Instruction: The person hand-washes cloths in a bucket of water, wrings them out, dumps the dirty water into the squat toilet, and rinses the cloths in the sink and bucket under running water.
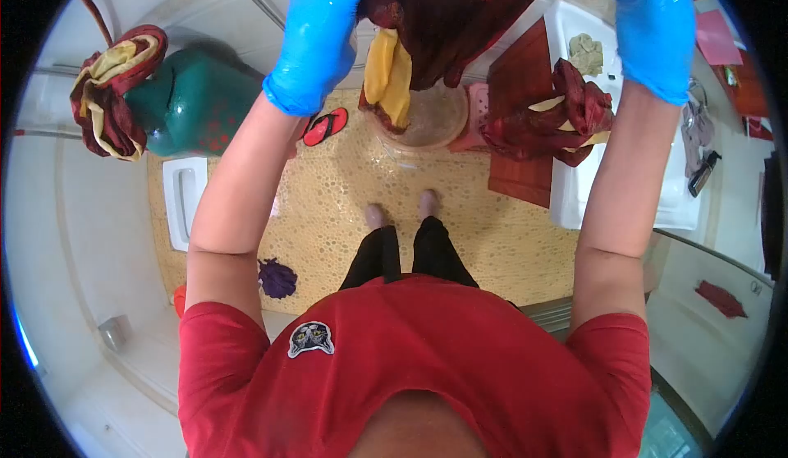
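- We find the dark red cloth at 12 o'clock, hanging between both hands, a yellow section drooping in front of the round tub.
- The left hand, at 11 o'clock, has its fingers closed on the cloth.
- The right hand, at 1 o'clock, meets the other end; its fingertips lie out of view, so we cannot tell their state.
- We judge the step as two-handed cloth handling; the next move calls for even support.

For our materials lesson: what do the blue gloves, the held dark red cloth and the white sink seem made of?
Blue gloves: probably thin, glossy rubber; they catch highlights and cling closely.
Dark red cloth: soft fabric, seemingly wet; it droops in dark folds.
White sink: likely glazed ceramic, judging by its smooth, even white surface; plastic is possible.
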### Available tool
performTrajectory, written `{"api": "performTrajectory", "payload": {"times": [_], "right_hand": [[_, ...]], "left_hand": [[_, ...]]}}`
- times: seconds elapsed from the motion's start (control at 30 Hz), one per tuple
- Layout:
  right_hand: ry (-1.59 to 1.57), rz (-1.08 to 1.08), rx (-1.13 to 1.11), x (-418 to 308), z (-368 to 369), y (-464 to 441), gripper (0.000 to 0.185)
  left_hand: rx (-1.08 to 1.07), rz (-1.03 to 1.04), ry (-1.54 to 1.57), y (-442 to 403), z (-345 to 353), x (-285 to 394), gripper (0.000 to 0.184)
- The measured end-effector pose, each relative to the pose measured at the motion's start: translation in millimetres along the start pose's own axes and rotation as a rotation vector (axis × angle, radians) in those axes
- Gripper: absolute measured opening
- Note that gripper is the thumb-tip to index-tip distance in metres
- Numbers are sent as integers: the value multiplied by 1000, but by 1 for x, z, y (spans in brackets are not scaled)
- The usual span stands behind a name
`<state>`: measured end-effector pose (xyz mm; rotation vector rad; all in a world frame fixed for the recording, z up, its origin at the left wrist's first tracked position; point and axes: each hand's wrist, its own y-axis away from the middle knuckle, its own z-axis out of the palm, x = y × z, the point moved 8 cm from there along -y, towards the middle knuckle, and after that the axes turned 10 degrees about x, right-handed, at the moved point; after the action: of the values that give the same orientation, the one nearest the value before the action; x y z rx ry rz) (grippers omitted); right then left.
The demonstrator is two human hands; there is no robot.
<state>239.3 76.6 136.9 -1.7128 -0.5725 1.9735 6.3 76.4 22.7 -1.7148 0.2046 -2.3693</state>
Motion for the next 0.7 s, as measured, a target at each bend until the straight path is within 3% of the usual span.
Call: {"api": "performTrajectory", "payload": {"times": [0.07, 0.1, 0.17, 0.2, 0.23, 0.27, 0.3, 0.33, 0.37, 0.4, 0.43, 0.47, 0.57, 0.63, 0.7], "right_hand": [[-137, -106, -33, -17, 6, -9, 34], [-125, -20, -14, -11, -5, -3, 34], [-142, -60, 75, -6, -7, -5, 32], [-90, -21, 90, 2, -3, -2, 31], [-121, -18, 6, 14, 6, 2, 31], [-183, 139, -77, 32, 15, 15, 30], [85, 27, 196, 65, -3, 16, 31], [10, 484, 617, 71, 1, 34, 32], [-8, 361, 155, 128, 3, 50, 31], [137, 498, 73, 203, -21, 83, 63], [90, 416, 142, 226, -17, 107, 63], [190, 580, 213, 279, -29, 145, 63], [360, 775, 260, 388, -69, 274, 58], [463, 1023, 339, 396, -90, 346, 56], [429, 1244, 423, 391, -99, 395, 58]], "left_hand": [[-92, 25, 70, -6, 8, 10, 35], [-67, -61, 71, 6, 19, 2, 35], [-15, 165, 40, -1, 25, 16, 35], [-20, 176, 43, -6, 28, 12, 35], [3, 254, -159, -7, 29, 8, 35], [31, 307, -369, -4, 26, 0, 35], [57, 370, -577, -3, 23, -9, 35], [-30, 268, -590, -7, -5, -62, 48], [-48, 338, -694, 0, -1, -77, 45], [-40, 224, -716, 5, -11, -112, 46], [-23, 146, -755, 14, -23, -151, 44], [-37, 130, -839, 27, -34, -187, 41], [-82, 16, -955, 83, -75, -280, 48], [-76, -63, -1000, 117, -95, -303, 53], [-67, -310, -1057, 154, -116, -317, 51]]}}
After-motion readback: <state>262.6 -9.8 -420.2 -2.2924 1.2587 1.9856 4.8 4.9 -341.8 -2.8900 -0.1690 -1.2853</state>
